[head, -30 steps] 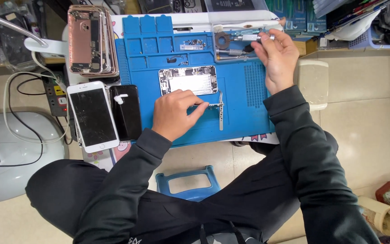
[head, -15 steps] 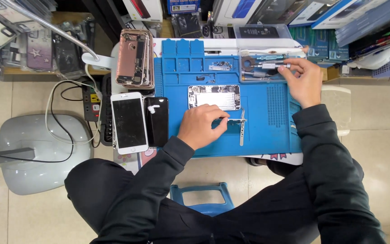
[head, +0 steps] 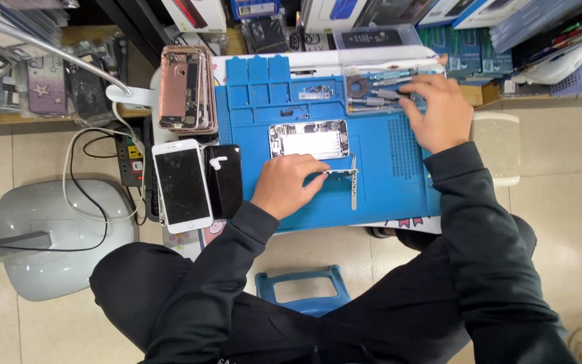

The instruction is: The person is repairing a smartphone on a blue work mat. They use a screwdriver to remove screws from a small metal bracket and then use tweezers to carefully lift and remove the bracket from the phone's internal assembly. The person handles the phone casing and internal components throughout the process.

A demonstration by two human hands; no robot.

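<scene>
Left hand (head: 289, 183) pinching one thin metal strip (head: 337, 172) on one blue mat (head: 399, 182), just below one opened phone (head: 309, 139). Right hand (head: 439, 111) spread over several screwdrivers (head: 380, 94). Two intact phones beside: one white phone (head: 182, 185), one black phone (head: 224, 180).

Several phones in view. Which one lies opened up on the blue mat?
The opened phone at the mat's centre, just above the left hand, internals exposed. The white phone and black phone lie off the mat, left.
</scene>
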